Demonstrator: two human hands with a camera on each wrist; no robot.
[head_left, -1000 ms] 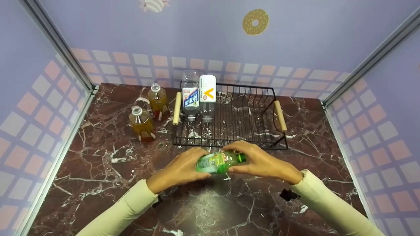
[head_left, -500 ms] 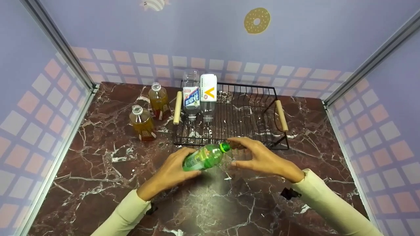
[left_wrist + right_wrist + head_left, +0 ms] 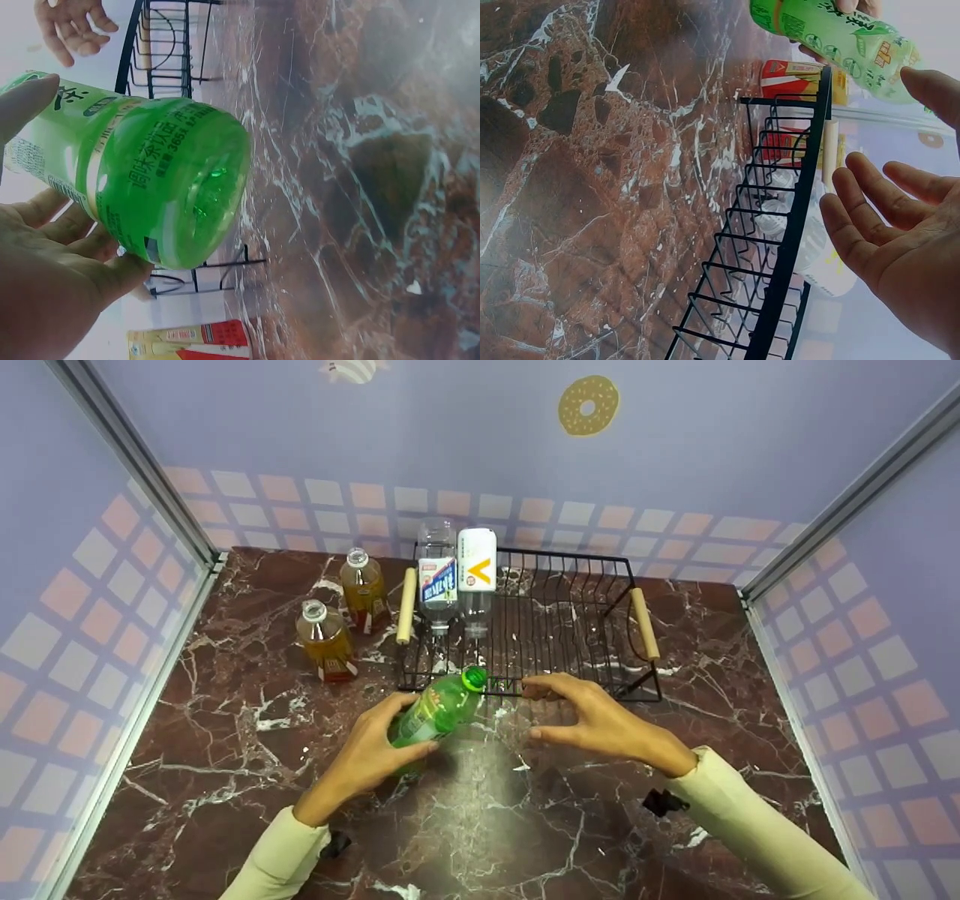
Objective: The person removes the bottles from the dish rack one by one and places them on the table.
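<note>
A green plastic tea bottle point(image 3: 448, 703) is held tilted in front of the wire rack, its neck toward the rack. My left hand point(image 3: 364, 754) grips its lower part, thumb on the near side. In the left wrist view the bottle's base point(image 3: 214, 184) faces the camera, raised off the tabletop. Apart from the bottle, my right hand point(image 3: 600, 724) hovers by the rack's front edge with its fingers spread and nothing in them. Black wire makes up the rack point(image 3: 570, 555), which has wooden handles. Two clear bottles lie in its left part, one blue-labelled point(image 3: 438, 581), one white-labelled point(image 3: 477, 561).
Two bottles of amber drink stand left of the rack, one nearer point(image 3: 326, 645) and one farther back point(image 3: 364, 592). Beneath everything is a dark red marble-patterned tabletop point(image 3: 247, 780). Lilac walls point(image 3: 675, 442) close in the back and both sides.
My right hand has come off the green bottle and stays near the rack's front. My left hand has carried the bottle leftward and turned it from lying sideways to neck up and away.
</note>
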